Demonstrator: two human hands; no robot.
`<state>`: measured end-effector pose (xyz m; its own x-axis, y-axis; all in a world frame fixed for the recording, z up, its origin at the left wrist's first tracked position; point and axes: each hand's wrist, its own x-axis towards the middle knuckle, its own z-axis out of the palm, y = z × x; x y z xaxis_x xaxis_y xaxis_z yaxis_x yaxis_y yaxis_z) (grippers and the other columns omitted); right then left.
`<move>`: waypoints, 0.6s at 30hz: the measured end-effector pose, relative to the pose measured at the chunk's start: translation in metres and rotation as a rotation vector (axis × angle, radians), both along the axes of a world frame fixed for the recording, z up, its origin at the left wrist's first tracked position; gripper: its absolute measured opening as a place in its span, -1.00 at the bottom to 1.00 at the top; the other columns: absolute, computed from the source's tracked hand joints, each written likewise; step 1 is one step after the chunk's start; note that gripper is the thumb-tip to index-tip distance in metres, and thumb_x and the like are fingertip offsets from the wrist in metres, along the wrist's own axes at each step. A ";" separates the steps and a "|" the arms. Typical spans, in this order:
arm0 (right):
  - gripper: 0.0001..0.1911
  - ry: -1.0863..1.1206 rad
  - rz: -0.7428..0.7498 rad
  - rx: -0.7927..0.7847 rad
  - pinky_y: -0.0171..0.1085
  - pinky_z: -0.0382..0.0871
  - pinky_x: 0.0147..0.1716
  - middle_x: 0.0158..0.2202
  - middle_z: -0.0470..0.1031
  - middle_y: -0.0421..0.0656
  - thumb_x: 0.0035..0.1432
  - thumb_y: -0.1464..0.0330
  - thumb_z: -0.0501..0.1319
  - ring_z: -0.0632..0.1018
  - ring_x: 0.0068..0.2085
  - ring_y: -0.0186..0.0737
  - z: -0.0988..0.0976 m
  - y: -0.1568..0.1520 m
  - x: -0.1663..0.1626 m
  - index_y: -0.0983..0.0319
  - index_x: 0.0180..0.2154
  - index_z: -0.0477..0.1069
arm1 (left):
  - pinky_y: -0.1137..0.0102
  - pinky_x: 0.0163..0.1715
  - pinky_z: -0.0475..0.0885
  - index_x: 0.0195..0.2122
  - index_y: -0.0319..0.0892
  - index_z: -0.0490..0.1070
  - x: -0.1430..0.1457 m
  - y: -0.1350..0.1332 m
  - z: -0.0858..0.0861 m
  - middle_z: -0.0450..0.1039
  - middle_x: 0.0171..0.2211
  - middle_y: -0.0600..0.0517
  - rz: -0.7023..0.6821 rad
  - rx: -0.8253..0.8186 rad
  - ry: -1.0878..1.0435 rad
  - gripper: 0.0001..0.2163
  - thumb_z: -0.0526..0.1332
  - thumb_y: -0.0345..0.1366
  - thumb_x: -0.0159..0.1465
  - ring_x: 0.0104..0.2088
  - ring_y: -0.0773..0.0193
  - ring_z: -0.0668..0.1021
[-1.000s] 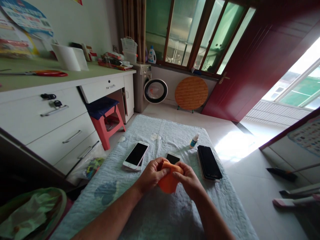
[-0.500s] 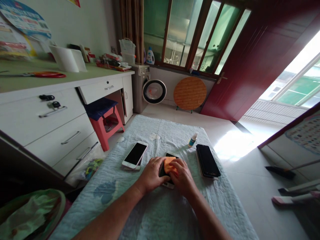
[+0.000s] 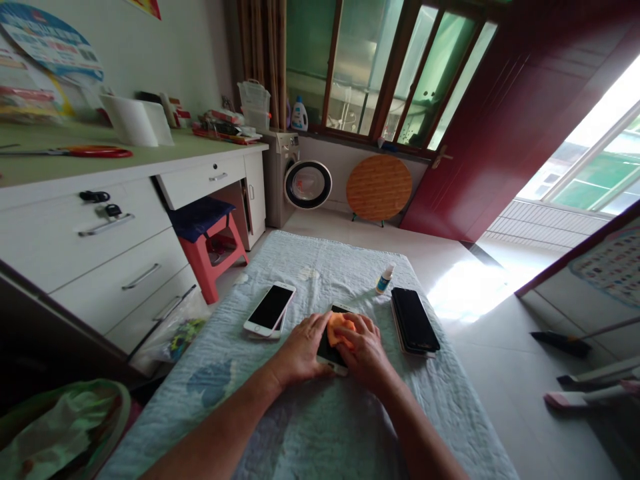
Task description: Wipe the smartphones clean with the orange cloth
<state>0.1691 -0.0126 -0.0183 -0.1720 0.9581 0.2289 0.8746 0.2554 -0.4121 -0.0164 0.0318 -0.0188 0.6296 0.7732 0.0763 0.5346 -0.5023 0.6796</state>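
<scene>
A white-framed smartphone [image 3: 327, 353] with a dark screen lies between my hands on the cloth-covered table, partly hidden by them. My left hand [image 3: 299, 348] grips its left edge, the thumb along the lower end. In my right hand [image 3: 369, 352] an orange cloth [image 3: 341, 328] is bunched under the fingers and pressed on the screen. To the left, a white phone [image 3: 271, 309] rests on top of another one. Over on the right a black phone [image 3: 416, 321] tops a small stack. A little spray bottle [image 3: 385, 279] stands upright just beyond it.
A pale blue quilted cloth [image 3: 320, 427] covers the table. Left of it are a red stool [image 3: 200, 257], white drawers [image 3: 125, 267] and a lined bin [image 3: 117, 427]. A washing machine [image 3: 280, 173] with its door open and a round wooden tabletop [image 3: 379, 189] stand at the back.
My right hand and the orange cloth have shifted slightly on the screen, the fingers now lying flatter over the cloth. More of the phone's lower end shows. The other phones stay put.
</scene>
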 end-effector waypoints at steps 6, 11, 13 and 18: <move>-0.65 -0.054 -0.091 -0.047 -0.02 0.14 0.12 0.20 0.34 -0.16 0.23 0.35 0.17 0.25 0.20 -0.02 -0.003 0.007 0.002 0.03 0.05 0.44 | 0.08 0.18 0.25 0.25 -0.17 0.12 0.008 -0.007 0.000 0.32 0.10 -0.17 0.056 0.025 -0.024 -0.14 0.46 -0.20 -0.07 0.13 -0.08 0.38; -0.69 -0.045 -0.097 -0.020 -0.11 0.19 0.04 0.09 0.41 -0.17 0.23 0.39 0.17 0.34 0.06 -0.08 0.000 0.008 0.001 0.01 -0.02 0.48 | 0.13 0.06 0.35 0.07 -0.10 0.29 0.013 -0.012 0.002 0.37 -0.04 -0.05 0.093 0.054 -0.041 -0.36 0.46 -0.19 -0.04 0.00 0.00 0.46; -0.71 -0.052 -0.083 -0.010 -0.15 0.19 0.00 -0.01 0.45 -0.15 0.22 0.42 0.16 0.36 -0.02 -0.11 0.004 0.006 0.000 0.03 -0.07 0.50 | 0.14 0.03 0.36 0.02 -0.10 0.31 0.013 -0.013 0.001 0.37 -0.07 -0.04 0.108 0.059 -0.041 -0.40 0.47 -0.16 -0.04 -0.02 0.01 0.46; -0.77 -0.032 0.064 -0.054 -0.23 0.19 -0.12 -0.19 0.43 -0.16 0.20 0.47 0.17 0.38 -0.16 -0.21 0.015 -0.004 -0.006 0.10 -0.19 0.54 | 0.17 -0.03 0.38 -0.01 -0.14 0.34 0.013 -0.013 -0.001 0.37 -0.11 -0.05 0.122 0.056 -0.069 -0.46 0.43 -0.10 0.01 -0.08 0.03 0.47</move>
